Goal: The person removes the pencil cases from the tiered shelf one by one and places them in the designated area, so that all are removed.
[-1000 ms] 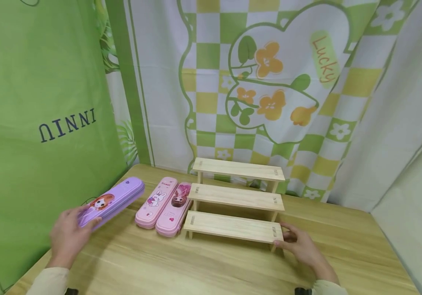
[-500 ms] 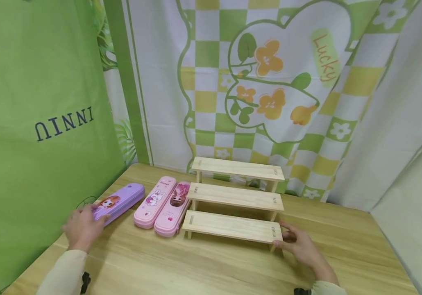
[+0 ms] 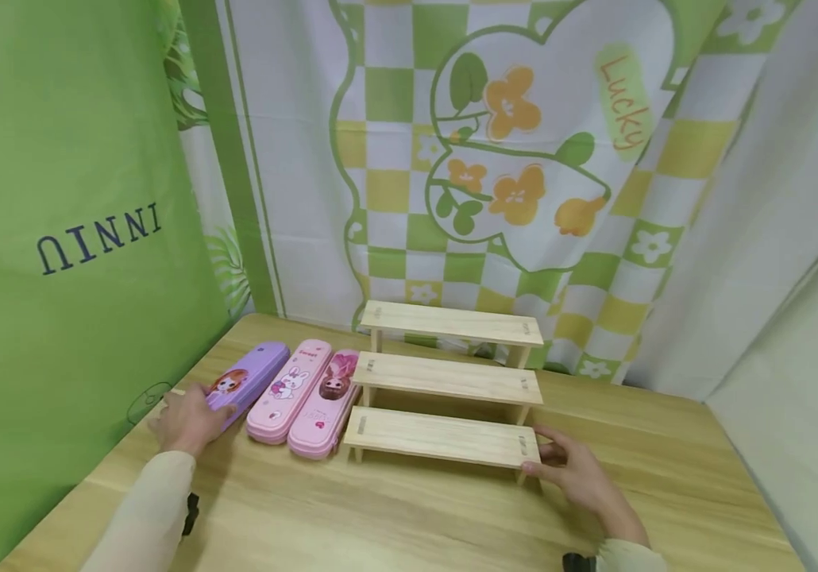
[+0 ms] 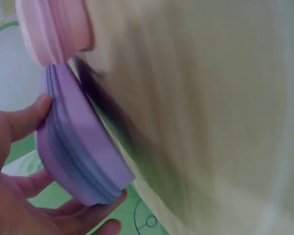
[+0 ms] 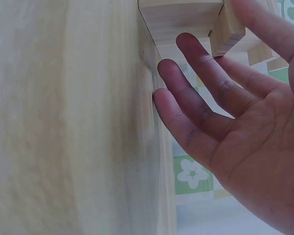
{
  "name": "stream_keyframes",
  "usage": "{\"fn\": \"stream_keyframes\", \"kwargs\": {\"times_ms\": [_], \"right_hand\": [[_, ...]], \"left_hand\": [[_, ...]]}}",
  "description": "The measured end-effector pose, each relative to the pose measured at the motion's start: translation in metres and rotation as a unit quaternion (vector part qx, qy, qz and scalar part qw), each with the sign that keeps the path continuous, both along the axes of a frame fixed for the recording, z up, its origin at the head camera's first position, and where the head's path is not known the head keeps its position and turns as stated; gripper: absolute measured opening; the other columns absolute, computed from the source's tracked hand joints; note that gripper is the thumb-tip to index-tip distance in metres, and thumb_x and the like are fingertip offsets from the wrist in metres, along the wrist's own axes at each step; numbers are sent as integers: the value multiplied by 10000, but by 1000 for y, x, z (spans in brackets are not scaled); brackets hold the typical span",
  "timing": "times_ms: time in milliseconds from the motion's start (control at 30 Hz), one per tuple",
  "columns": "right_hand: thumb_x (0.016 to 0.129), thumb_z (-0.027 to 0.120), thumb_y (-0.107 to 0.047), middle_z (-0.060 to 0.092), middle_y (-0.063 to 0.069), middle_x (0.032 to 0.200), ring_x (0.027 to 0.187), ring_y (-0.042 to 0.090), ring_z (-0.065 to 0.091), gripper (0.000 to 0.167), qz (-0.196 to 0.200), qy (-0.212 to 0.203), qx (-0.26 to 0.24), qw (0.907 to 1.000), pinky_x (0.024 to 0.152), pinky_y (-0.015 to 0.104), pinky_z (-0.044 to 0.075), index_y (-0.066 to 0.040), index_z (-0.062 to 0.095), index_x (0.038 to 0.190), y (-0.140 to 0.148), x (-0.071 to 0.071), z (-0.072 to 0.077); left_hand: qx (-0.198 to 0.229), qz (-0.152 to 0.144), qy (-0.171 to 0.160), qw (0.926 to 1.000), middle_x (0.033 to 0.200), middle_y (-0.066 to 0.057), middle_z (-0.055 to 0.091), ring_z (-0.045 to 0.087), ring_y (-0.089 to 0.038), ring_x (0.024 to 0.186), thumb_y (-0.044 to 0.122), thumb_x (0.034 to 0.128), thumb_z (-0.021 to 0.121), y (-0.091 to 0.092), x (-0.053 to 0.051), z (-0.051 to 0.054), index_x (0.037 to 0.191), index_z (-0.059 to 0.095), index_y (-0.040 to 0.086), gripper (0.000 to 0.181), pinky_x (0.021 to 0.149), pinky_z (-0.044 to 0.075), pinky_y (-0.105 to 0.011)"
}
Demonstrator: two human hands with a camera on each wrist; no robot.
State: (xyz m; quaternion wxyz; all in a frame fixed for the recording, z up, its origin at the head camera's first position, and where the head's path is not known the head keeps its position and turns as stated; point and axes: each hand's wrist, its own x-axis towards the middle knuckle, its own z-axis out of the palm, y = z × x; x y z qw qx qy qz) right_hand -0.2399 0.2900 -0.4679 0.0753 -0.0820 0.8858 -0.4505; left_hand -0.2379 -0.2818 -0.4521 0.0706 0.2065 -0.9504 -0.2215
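In the head view, my left hand (image 3: 187,419) grips the near end of a purple pencil case (image 3: 255,373) printed with an orange-haired doll. The left wrist view shows the thumb on one side of the zipped purple case (image 4: 90,134), the other fingers around its end. Two pink pencil cases lie to its right, one with a rabbit (image 3: 287,397), one with a doll (image 3: 322,413). A three-tier wooden display stand (image 3: 437,437) is beside them. My right hand (image 3: 580,477) pinches the right end of the lowest tier between thumb and index finger; the remaining fingers (image 5: 191,98) extend loosely.
All of this is on a wood-grain table (image 3: 380,516). A green cloth (image 3: 80,334) hangs along the left side, and a checked curtain (image 3: 395,191) closes off the back. A thin dark cable (image 3: 144,401) shows at the table's left edge.
My left hand has brought the purple pencil case down and rightward, closer beside the pink ones. The right hand keeps its place at the stand's end. The head view has shifted slightly.
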Motion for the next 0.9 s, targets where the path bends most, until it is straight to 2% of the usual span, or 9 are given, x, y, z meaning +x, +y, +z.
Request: {"fn": "stream_keyframes", "kwargs": {"times_ms": [167,333,600,733,900], "right_hand": [[851,807,-215,743,114,1077,1016,209,673,787,58,-84,-91,9999,837,255,532,54,413,1478,-3,5,-4],[850,808,-227,746,103,1074,1022,208,676,784,86,-46,-50,9999,853,271,529,49,422,1474,-5,10,-5],[851,806,-217,741,115,1080,1027,216,670,785,3,-124,-99,9999,866,288,527,43,414,1480,0,15,-6],[858,801,-228,739,110,1078,1030,214,663,786,8,-127,-19,9999,875,307,522,34,410,1487,5,11,-6],[886,773,-245,747,90,1036,1009,213,673,775,61,28,332,9994,895,359,524,39,393,1498,11,2,2]], "left_hand": [[87,-158,-324,9993,1049,-344,531,534,-441,946,408,812,778,-2,1,2,1225,513,-95,703,852,403,-643],[162,-167,-553,9982,1066,-354,534,541,-448,950,431,804,782,0,0,1,1218,500,-101,731,853,408,-621],[219,-374,-597,9973,1081,-345,563,558,-475,984,441,813,762,7,-3,2,1225,512,-102,726,840,417,-617],[292,-476,-576,9968,1087,-335,579,561,-464,982,435,830,742,11,-5,1,1208,511,-90,687,838,419,-612],[327,-704,-493,9958,1099,-337,606,588,-444,956,397,853,708,17,-7,-1,1244,506,-97,661,812,436,-590]]}}
